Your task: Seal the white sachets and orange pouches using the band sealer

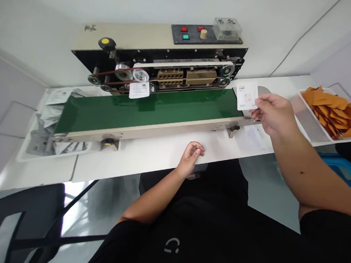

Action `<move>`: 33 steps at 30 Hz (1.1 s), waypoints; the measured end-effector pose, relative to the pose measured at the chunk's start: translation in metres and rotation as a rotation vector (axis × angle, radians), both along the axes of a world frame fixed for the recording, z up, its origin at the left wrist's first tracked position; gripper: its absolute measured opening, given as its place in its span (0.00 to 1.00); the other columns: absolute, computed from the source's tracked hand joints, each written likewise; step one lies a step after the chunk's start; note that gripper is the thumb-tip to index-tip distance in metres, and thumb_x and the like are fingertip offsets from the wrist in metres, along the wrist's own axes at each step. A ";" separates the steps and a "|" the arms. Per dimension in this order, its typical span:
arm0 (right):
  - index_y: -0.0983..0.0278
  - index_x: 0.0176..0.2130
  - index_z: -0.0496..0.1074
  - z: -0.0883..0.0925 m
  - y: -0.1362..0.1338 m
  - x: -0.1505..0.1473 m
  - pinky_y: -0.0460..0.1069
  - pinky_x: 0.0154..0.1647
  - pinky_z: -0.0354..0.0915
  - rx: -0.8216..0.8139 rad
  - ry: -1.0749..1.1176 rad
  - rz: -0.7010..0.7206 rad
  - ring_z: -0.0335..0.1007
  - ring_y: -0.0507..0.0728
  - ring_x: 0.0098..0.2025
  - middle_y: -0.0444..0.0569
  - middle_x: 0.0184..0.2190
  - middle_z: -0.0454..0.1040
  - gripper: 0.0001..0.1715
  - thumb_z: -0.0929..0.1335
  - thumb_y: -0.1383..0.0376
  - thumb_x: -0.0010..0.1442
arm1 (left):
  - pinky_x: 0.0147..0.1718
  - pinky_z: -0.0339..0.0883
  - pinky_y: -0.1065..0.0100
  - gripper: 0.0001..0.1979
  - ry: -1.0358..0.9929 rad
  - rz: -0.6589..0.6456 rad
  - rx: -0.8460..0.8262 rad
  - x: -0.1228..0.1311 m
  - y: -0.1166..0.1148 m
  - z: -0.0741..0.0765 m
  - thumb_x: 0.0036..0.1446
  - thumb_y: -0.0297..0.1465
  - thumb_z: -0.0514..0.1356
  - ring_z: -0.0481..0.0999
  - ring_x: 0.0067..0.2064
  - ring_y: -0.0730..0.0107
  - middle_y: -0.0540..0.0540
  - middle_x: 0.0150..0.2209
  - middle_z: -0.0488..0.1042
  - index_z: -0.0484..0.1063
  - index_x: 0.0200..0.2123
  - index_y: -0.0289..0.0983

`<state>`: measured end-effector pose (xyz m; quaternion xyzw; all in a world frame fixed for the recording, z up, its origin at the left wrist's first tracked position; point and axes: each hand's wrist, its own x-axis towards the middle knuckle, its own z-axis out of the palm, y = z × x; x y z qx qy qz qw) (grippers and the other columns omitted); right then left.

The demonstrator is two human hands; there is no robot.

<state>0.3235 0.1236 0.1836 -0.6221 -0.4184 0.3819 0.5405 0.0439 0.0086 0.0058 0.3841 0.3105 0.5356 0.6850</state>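
My right hand (275, 114) pinches a small white packet (246, 96) with red and dark print by its lower right corner. The packet is upright at the right end of the green conveyor belt (186, 106). My left hand (191, 156) rests at the table's front edge, fingers loosely curled in with the thumb against them, and no object shows in it. Another white packet (139, 90) with dark print hangs from the rollers of the band sealing machine (164, 64), its lower part above the belt.
On the left, a white tray (56, 152) contains several white packets. At right stands a translucent bin (315, 117) full of orange packets (336, 108). A clear plastic box (227, 28) sits on the machine's control panel (193, 35). A black chair (28, 222) is at lower left.
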 end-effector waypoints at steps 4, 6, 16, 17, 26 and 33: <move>0.67 0.40 0.75 0.018 0.046 0.001 0.45 0.23 0.60 -0.125 0.037 0.013 0.67 0.48 0.19 0.48 0.21 0.76 0.06 0.69 0.75 0.69 | 0.50 0.70 0.60 0.22 0.008 -0.010 -0.021 0.000 0.001 -0.001 0.66 0.51 0.66 0.74 0.42 0.65 0.44 0.43 0.76 0.73 0.48 0.39; 0.67 0.40 0.74 0.020 0.058 -0.002 0.44 0.25 0.60 -0.137 0.059 0.026 0.68 0.46 0.20 0.47 0.21 0.75 0.08 0.67 0.76 0.71 | 0.50 0.70 0.61 0.21 -0.009 -0.013 -0.022 -0.001 0.001 -0.001 0.66 0.50 0.66 0.73 0.42 0.65 0.44 0.43 0.75 0.73 0.48 0.39; 0.66 0.36 0.72 0.021 0.073 -0.020 0.41 0.19 0.61 -0.206 0.087 0.032 0.67 0.48 0.18 0.48 0.19 0.73 0.13 0.65 0.76 0.73 | 0.47 0.69 0.61 0.20 -0.050 -0.068 -0.043 -0.002 0.003 -0.003 0.67 0.48 0.67 0.73 0.42 0.65 0.43 0.44 0.75 0.73 0.47 0.38; 0.66 0.36 0.72 0.021 0.073 -0.020 0.41 0.19 0.61 -0.210 0.096 0.026 0.67 0.48 0.18 0.48 0.19 0.73 0.13 0.65 0.76 0.73 | 0.47 0.69 0.60 0.20 -0.054 -0.067 -0.046 -0.002 0.003 -0.003 0.67 0.48 0.67 0.73 0.42 0.65 0.43 0.44 0.75 0.72 0.47 0.38; 0.66 0.36 0.73 0.017 0.076 -0.018 0.40 0.18 0.62 -0.212 0.071 0.024 0.67 0.48 0.17 0.48 0.19 0.74 0.12 0.65 0.75 0.73 | 0.47 0.69 0.61 0.17 -0.091 -0.078 -0.036 -0.003 0.004 -0.005 0.68 0.46 0.66 0.73 0.43 0.65 0.43 0.44 0.75 0.73 0.47 0.39; 0.66 0.36 0.74 0.018 0.069 0.000 0.41 0.20 0.65 -0.192 0.056 -0.029 0.70 0.50 0.19 0.49 0.18 0.74 0.11 0.67 0.76 0.70 | 0.47 0.69 0.61 0.18 -0.103 -0.070 -0.054 -0.003 0.004 -0.003 0.68 0.46 0.67 0.73 0.42 0.66 0.44 0.43 0.75 0.73 0.47 0.38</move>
